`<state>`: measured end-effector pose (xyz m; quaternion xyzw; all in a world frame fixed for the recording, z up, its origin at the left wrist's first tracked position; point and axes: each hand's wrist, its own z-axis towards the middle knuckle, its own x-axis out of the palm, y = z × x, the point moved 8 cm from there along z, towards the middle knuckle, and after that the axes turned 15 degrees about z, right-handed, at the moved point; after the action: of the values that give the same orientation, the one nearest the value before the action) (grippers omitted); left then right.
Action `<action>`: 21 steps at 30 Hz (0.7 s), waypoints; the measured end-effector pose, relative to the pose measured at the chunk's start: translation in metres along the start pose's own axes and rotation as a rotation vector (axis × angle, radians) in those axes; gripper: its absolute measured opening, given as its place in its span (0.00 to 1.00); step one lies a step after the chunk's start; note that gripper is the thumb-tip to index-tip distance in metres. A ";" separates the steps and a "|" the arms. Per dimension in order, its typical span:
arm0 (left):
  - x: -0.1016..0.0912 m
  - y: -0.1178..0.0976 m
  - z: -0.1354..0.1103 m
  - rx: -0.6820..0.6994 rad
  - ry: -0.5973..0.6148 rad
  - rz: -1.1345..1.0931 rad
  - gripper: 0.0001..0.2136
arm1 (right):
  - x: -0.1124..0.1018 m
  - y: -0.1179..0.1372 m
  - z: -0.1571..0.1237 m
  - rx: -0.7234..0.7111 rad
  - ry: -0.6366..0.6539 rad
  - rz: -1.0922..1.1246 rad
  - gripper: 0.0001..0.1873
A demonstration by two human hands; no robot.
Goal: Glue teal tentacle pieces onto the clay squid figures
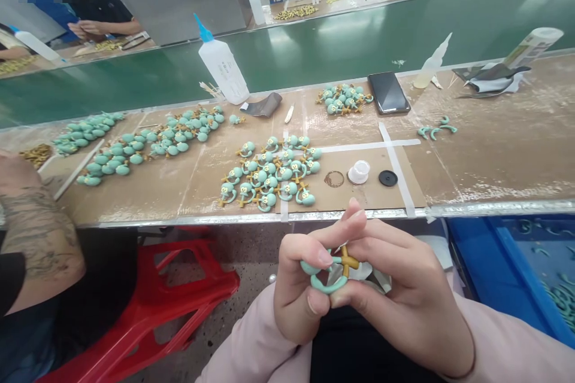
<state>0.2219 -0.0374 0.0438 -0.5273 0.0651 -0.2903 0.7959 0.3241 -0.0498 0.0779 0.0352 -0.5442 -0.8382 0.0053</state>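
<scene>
My left hand (302, 287) and my right hand (399, 287) meet below the table edge, both closed on one small toy part (330, 268): curved teal pieces joined to a mustard-yellow cross. The left thumb presses the teal end while the right fingers pinch the yellow cross. A scrap of grey-white material (371, 275) lies under the right fingers. Directly ahead on the brown worktable (494, 155) lies a group of several finished teal figures (269, 173) with yellow crosses.
More teal figures (148, 143) and another small pile (344, 99) lie on the table, with a glue bottle (222, 66), a black phone (389, 93), a white cap (358, 172) and a black disc (387, 178). A tattooed co-worker's arm (33, 233) and red stool (179, 293) are left; a blue bin (530, 275) right.
</scene>
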 end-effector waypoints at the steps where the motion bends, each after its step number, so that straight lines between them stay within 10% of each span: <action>1: 0.000 0.000 0.000 0.006 -0.007 0.003 0.08 | 0.000 0.000 0.000 0.002 0.000 0.002 0.04; 21: -0.007 0.005 -0.003 -0.017 -0.006 0.114 0.09 | 0.002 -0.011 -0.008 0.071 -0.027 0.058 0.09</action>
<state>0.2168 -0.0351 0.0367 -0.5304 0.0951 -0.2426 0.8067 0.3229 -0.0526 0.0644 0.0084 -0.5746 -0.8181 0.0212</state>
